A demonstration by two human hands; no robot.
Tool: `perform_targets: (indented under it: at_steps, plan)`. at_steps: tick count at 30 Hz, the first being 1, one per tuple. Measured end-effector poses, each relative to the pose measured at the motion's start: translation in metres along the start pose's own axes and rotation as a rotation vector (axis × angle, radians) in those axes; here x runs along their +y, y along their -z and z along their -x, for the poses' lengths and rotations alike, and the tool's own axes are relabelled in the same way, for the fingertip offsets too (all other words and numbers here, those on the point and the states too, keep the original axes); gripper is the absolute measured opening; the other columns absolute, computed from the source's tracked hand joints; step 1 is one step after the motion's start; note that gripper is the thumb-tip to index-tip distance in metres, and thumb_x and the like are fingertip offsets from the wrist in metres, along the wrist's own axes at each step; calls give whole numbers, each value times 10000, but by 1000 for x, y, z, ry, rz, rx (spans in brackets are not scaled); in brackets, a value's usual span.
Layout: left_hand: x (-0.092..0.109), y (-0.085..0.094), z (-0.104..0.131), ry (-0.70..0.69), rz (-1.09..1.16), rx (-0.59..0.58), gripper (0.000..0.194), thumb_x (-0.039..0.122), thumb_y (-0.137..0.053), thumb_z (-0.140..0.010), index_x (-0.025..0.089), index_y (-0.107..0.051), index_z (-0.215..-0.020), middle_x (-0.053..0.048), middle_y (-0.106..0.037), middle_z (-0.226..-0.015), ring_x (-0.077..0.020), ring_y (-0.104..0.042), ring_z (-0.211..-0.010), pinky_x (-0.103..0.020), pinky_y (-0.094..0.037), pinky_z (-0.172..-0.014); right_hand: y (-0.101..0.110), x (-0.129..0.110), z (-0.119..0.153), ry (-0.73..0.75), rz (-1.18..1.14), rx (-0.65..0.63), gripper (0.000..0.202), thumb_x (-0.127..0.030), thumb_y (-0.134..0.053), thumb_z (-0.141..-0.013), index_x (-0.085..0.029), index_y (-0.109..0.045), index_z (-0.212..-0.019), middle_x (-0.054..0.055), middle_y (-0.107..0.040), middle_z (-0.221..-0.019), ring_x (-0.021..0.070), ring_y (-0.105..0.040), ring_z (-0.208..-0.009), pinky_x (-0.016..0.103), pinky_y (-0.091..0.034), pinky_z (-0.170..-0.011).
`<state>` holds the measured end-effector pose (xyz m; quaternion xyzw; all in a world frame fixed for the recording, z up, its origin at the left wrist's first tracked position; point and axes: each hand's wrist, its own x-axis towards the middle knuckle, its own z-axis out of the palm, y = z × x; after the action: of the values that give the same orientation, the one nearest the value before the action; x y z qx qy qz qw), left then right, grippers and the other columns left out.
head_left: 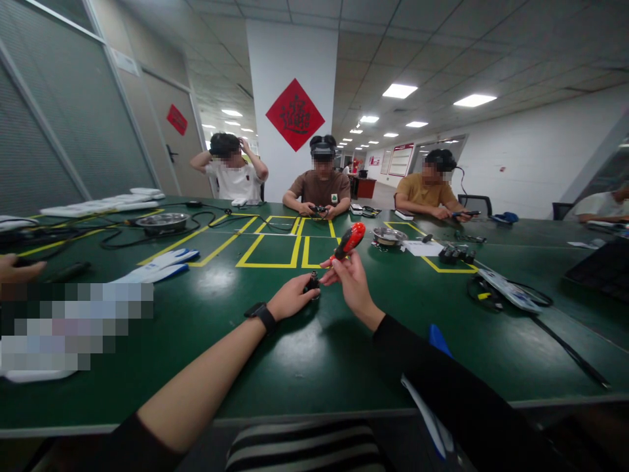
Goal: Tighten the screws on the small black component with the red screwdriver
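Low over the green table [236, 367], my left hand [291, 298] is closed around a small black part [314, 282] with a metallic-looking top. Its exact kind is too small to make out. A screwdriver [350, 240] with a red and black handle is in my right hand [352, 282], the handle tilted up to the right. Fingers of my right hand hide its lower end, beside the black part. I cannot tell whether the screwdriver touches that part.
White and blue gloves [167, 262] lie at left, near another person's hand [19, 269]. Metal bowls [162, 223] [389, 236] stand farther back. Black parts [462, 255], paper [422, 248] and cables [535, 295] lie at right. Several people sit across the table.
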<state>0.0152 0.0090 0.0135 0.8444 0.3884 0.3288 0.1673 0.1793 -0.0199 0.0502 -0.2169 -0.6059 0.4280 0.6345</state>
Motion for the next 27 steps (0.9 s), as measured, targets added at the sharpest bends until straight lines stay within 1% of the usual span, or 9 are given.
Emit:
perform_targets:
  at_steps: [4,8,10,13,16,20,22,25,27]
  plan:
    - [-1,0,0,1,-6,7,207,309,-512,-810,152,-578,-928,-58,-617,-910,-191,-553,-811,-293,-426,-757,-1,-2,0,5,-4,-16,225,-358,-479,-858,-221,-422,-1026,6,-617,-857,84,-600,-553,217,-517,-531]
    - [-1,0,0,-9,3,-11,224,310,-509,-813,155,-574,-961,-57,-619,-916,-191,-554,-814,-299,-426,-770,-2,-2,1,14,47,9,264,-355,-551,-814,-217,-424,-1001,4,-616,-871,78,-591,-524,208,-504,-502]
    - [-1,1,0,-6,4,-17,221,310,-508,-814,153,-576,-954,-57,-621,-914,-191,-555,-816,-297,-428,-769,-3,-2,2,17,82,32,276,-346,-602,-777,-207,-432,-945,-8,-611,-829,75,-571,-469,198,-478,-451]
    - [-2,1,0,1,14,-17,218,310,-501,-819,155,-576,-951,-58,-621,-925,-191,-558,-826,-295,-430,-770,-2,-1,3,20,125,43,257,-335,-628,-755,-186,-447,-860,-29,-586,-717,73,-535,-404,188,-434,-392]
    - [-1,1,0,0,19,-12,213,302,-504,-817,156,-575,-955,-57,-621,-936,-191,-561,-835,-295,-430,-779,0,-1,2,22,78,67,302,-330,-618,-763,-205,-412,-944,-49,-575,-698,77,-534,-394,190,-442,-390]
    - [1,2,0,1,4,-3,211,302,-508,-813,156,-578,-948,-59,-620,-942,-193,-560,-838,-297,-431,-786,2,-1,1,20,13,50,261,-348,-476,-853,-228,-391,-1068,-33,-584,-777,78,-576,-457,200,-485,-450]
    - [0,1,0,0,-4,1,206,303,-510,-811,155,-581,-936,-57,-620,-925,-191,-559,-822,-297,-432,-776,1,-2,2,33,26,42,263,-347,-436,-872,-237,-398,-1107,-5,-590,-885,68,-582,-481,202,-497,-472]
    - [-1,1,0,-1,-10,10,199,303,-516,-808,156,-581,-924,-56,-619,-909,-192,-559,-812,-298,-433,-764,-1,-4,3,63,99,64,266,-348,-469,-860,-244,-421,-1100,34,-560,-1082,40,-557,-465,185,-483,-443]
    - [-1,1,0,1,-10,10,204,306,-516,-808,158,-581,-932,-58,-620,-920,-193,-560,-818,-301,-434,-770,-2,-5,3,73,135,78,257,-343,-512,-840,-241,-430,-1061,38,-546,-1123,28,-537,-438,173,-463,-408]
